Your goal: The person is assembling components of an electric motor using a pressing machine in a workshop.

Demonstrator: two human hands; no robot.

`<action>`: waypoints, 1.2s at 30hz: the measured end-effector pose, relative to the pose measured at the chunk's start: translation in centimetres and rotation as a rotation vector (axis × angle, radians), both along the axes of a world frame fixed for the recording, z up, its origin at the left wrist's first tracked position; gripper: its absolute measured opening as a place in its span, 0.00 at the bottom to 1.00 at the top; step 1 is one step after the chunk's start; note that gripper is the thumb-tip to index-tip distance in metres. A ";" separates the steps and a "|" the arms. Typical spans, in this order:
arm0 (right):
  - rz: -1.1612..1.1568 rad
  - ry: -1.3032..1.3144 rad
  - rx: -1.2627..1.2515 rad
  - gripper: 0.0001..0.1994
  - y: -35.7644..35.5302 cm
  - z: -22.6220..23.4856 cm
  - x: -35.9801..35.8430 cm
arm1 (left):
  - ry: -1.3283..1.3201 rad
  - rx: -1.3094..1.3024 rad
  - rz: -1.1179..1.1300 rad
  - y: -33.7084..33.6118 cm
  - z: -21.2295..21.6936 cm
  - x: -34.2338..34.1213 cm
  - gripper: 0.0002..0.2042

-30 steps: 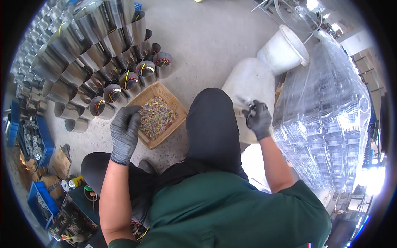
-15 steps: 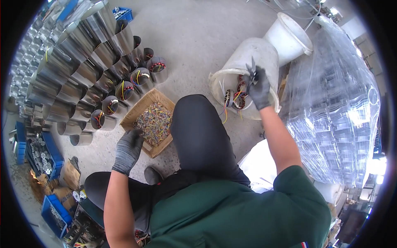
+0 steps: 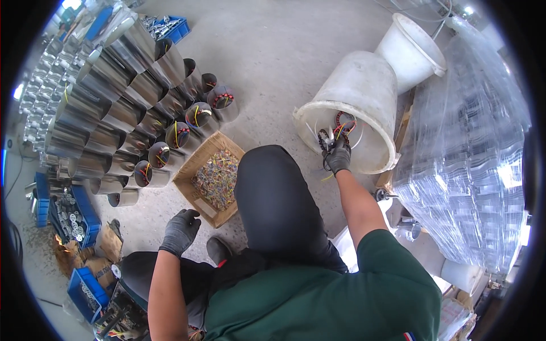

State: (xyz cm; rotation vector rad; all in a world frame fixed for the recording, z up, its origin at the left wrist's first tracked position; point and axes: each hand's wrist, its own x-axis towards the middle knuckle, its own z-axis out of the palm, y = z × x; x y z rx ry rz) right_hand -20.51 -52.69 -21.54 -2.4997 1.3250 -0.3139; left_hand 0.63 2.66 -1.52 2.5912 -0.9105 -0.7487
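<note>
My right hand (image 3: 338, 158), in a dark glove, reaches into the mouth of a tipped white plastic bucket (image 3: 364, 94) and grips a round black motor part with coloured wires (image 3: 336, 128). My left hand (image 3: 180, 231), also gloved, hangs with fingers loosely curled and holds nothing, just below a cardboard box (image 3: 200, 162) full of small coloured wire pieces. My knee in dark trousers lies between the two hands.
Rows of shiny metal cylinders (image 3: 114, 96), some with wired parts inside, stand at the left. A second white bucket (image 3: 410, 50) lies behind the first. A stack wrapped in clear plastic (image 3: 466, 153) fills the right. Blue crates (image 3: 85, 210) of small parts sit at the lower left.
The bucket has been tipped so its mouth faces me. My right hand has gone into it and closed on a wired part. My left hand has moved down, away from the box.
</note>
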 end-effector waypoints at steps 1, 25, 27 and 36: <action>-0.006 -0.039 0.011 0.42 -0.7 -0.1 0.5 | 0.022 0.011 0.026 0.2 -0.1 0.0 0.12; -0.307 -0.235 0.441 0.27 12.4 -6.2 -8.3 | 0.078 0.099 -0.033 0.2 -0.9 0.4 0.12; -0.501 -1.559 1.553 0.14 14.3 -7.2 -7.6 | 0.092 0.081 -0.028 0.1 -0.7 0.3 0.12; -0.074 -0.389 0.267 0.27 13.4 2.7 -11.9 | 0.041 -0.013 -0.079 0.0 0.4 0.3 0.12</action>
